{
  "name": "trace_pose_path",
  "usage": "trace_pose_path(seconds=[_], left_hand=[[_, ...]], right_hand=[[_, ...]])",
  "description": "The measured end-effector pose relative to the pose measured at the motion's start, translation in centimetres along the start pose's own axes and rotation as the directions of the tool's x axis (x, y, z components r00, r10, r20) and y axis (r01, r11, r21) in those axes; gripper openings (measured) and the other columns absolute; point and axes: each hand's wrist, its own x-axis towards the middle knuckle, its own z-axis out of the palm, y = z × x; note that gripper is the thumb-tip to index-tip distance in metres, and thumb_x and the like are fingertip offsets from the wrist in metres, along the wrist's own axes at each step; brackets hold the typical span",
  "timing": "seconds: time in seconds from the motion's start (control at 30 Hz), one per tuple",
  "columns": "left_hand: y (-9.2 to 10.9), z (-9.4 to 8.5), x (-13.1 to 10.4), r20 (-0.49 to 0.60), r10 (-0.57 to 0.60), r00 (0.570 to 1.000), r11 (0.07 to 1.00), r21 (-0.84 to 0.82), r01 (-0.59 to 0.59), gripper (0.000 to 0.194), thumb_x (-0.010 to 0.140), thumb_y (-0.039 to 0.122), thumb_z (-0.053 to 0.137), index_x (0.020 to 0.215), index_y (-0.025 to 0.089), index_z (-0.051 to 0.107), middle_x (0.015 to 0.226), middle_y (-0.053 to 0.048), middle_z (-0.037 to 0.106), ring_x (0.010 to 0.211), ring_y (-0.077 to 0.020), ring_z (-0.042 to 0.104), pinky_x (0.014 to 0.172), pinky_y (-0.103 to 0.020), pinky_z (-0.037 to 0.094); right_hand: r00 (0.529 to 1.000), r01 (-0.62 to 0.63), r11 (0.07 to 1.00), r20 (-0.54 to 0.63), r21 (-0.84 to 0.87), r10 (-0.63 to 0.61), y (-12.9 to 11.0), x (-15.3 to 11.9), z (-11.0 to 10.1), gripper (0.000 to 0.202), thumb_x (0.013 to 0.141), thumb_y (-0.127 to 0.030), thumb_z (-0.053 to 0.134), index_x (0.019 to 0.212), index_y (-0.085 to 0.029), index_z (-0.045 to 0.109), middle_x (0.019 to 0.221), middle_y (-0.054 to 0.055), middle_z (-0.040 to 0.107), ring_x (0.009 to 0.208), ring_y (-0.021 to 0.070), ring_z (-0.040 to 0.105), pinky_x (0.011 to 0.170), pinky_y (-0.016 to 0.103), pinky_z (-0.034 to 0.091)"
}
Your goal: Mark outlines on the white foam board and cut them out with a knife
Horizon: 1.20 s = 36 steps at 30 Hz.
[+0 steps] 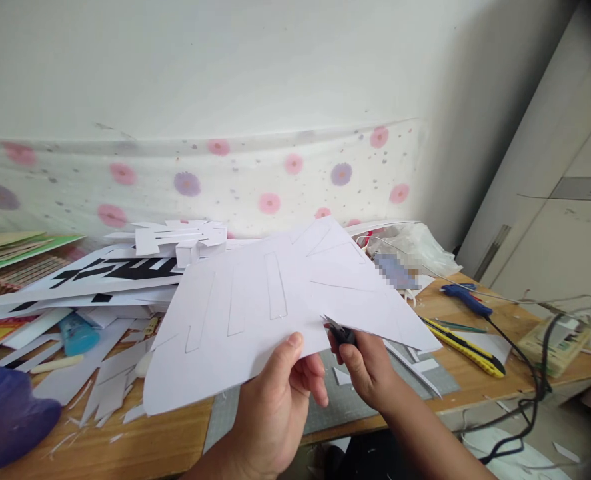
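A large white sheet of paper (248,347) with pencil-drawn strip outlines is held up above the table. My left hand (280,393) pinches its near edge, thumb on top and fingers beneath. Just right of it, my right hand (368,370) is closed around the dark handles of a pair of scissors (342,331). The scissors' blades sit at the sheet's near edge, pointing up and left; a cut line seems to run beside them. Part of the handles is hidden by my fingers. A grey cutting mat (320,410) lies below my hands.
Paper scraps (110,380), a blue bottle (78,333) and a purple object (12,417) cover the left side. Printed sheets (120,273) are stacked behind. At right lie a yellow box cutter (468,347), a blue glue gun (468,299), black cables (542,363) and a clear box (550,347).
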Motion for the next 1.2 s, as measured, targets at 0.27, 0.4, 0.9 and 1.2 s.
trace_pose_path(seconds=[0.27, 0.4, 0.9, 1.2], left_hand=[[0.0, 0.3, 0.0, 0.034, -0.006, 0.999, 1.0, 0.0, 0.006, 0.026, 0.068, 0.033, 0.073, 0.053, 0.014, 0.062, 0.048, 0.0, 0.056, 0.036, -0.0094, 0.049, 0.037, -0.02, 0.041], [-0.2, 0.0, 0.0, 0.06, -0.015, 0.998, 1.0, 0.025, 0.013, 0.029, 0.07, 0.034, 0.072, 0.053, 0.013, 0.062, 0.049, -0.001, 0.055, 0.037, -0.0095, 0.049, 0.038, -0.021, 0.042], [-0.4, -0.1, -0.6, 0.136, -0.03, 0.99, 0.999, 0.022, 0.028, 0.031, 0.075, 0.035, 0.069, 0.053, 0.014, 0.064, 0.05, -0.001, 0.052, 0.039, -0.0094, 0.048, 0.04, -0.021, 0.042], [-0.3, -0.8, -0.6, 0.134, -0.03, 0.99, 0.999, -0.024, 0.034, 0.032, 0.076, 0.036, 0.069, 0.053, 0.014, 0.067, 0.051, -0.002, 0.056, 0.04, -0.0093, 0.049, 0.039, -0.019, 0.041]], right_hand=[[0.998, -0.006, 0.999, -0.062, -0.032, 0.004, 0.3, -0.1, 0.2, 0.048, 0.095, -0.056, 0.03, 0.103, -0.02, 0.061, 0.066, 0.006, 0.057, 0.06, 0.0213, 0.054, 0.058, 0.035, 0.048], [0.997, -0.005, 0.999, -0.071, -0.051, 0.001, 0.2, -0.3, 0.2, 0.044, 0.096, -0.053, 0.03, 0.096, -0.022, 0.061, 0.059, 0.003, 0.051, 0.055, 0.0199, 0.05, 0.055, 0.033, 0.046], [0.977, -0.021, 0.998, -0.214, -0.062, 0.007, -0.9, -0.4, 1.8, 0.043, 0.097, -0.051, 0.029, 0.093, -0.022, 0.06, 0.063, 0.004, 0.053, 0.059, 0.0212, 0.054, 0.056, 0.035, 0.048], [1.0, -0.02, 0.997, -0.012, 0.07, 0.02, -0.7, -0.9, 1.3, 0.046, 0.097, -0.053, 0.027, 0.099, -0.023, 0.061, 0.058, 0.003, 0.054, 0.052, 0.0193, 0.052, 0.048, 0.031, 0.045]])
